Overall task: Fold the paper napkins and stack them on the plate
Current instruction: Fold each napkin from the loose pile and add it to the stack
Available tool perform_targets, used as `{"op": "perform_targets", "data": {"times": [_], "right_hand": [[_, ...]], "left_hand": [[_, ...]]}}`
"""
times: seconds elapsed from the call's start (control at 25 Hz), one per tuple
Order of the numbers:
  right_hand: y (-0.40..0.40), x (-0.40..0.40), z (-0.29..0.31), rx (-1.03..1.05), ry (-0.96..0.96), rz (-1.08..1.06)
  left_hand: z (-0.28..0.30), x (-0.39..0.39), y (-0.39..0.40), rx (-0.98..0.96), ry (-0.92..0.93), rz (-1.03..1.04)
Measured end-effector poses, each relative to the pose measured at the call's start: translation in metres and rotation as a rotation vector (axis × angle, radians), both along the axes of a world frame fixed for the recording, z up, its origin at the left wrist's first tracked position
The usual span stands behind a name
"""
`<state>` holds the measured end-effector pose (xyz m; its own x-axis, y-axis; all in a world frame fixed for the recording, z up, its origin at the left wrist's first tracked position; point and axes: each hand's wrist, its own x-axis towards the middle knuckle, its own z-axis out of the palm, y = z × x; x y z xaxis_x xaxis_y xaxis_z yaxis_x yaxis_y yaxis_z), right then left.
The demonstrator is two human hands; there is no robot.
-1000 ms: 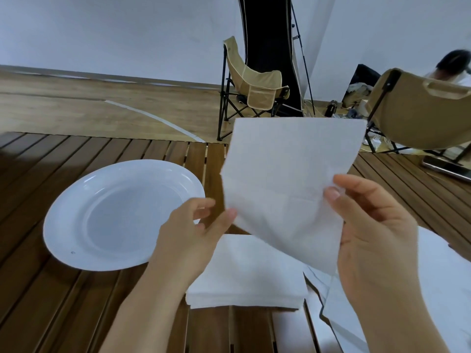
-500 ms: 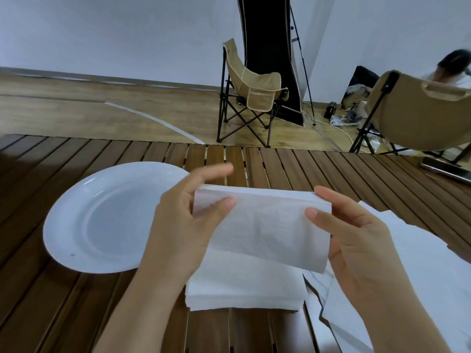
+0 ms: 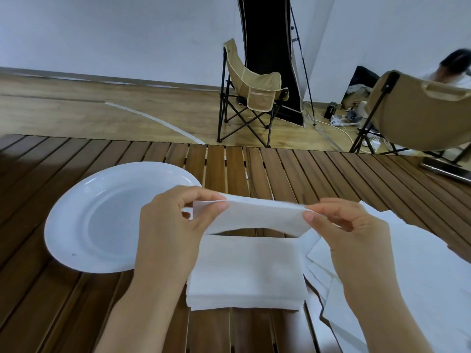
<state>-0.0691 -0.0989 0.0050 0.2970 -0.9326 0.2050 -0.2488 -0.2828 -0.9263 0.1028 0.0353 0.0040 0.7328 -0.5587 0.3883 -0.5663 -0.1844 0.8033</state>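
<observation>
I hold one white paper napkin (image 3: 254,216) folded into a narrow strip, stretched level above the table. My left hand (image 3: 170,225) pinches its left end between thumb and fingers. My right hand (image 3: 349,225) pinches its right end. Right below the strip lies a neat stack of folded napkins (image 3: 247,273) on the slatted wooden table (image 3: 280,169). A white plate (image 3: 102,225) with nothing on it sits to the left of the stack, partly behind my left hand.
Loose unfolded white sheets (image 3: 420,263) spread over the table at the right. Beyond the table stand two tan folding chairs (image 3: 252,98), one at the right edge (image 3: 420,110). A dark flat object (image 3: 443,169) lies at the table's far right.
The napkin went from an open upright sheet to a half fold, and now to a narrower strip. Both hands dropped and drew level at its two ends.
</observation>
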Motion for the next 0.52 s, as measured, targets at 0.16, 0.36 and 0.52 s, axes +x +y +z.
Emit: {"op": "perform_targets", "data": {"times": [0.16,0.36,0.52], "right_hand": [[0.0,0.002,0.0,0.018,-0.021,0.006],[0.004,0.011,-0.007,0.091,0.028,-0.072],[0.001,0.013,-0.027,0.284,0.132,-0.085]], "left_hand": [[0.002,0.0,0.0,0.022,-0.021,0.011],[-0.006,-0.002,-0.007,0.104,0.011,0.07],[-0.025,0.0,-0.011,0.231,0.097,0.161]]}}
